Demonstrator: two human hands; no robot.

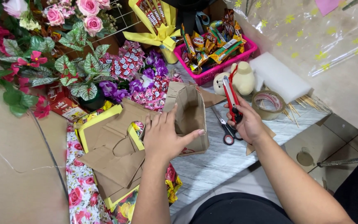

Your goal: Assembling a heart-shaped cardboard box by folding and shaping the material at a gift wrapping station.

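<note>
My left hand [162, 135] lies fingers spread on a folded cardboard piece [191, 116] at centre of the bench [220, 159], my right hand [247, 122], at three o'clock, grips a red box cutter [231, 97]; the blade could slip toward my thumb.

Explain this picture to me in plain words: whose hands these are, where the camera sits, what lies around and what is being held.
There is one picture, taken by a camera worn on a person's head, looking down at their own bare hands; no machine is involved. The left hand rests on a bent piece of brown cardboard, fingers spread. The right hand grips a red utility knife, pointing away from the person. Scissors lie on the pale wood-grain surface between the hands. Around them are a tape roll, a small plush toy, a pink basket of wrapped snacks, artificial flowers and floral wrapping paper.
</note>
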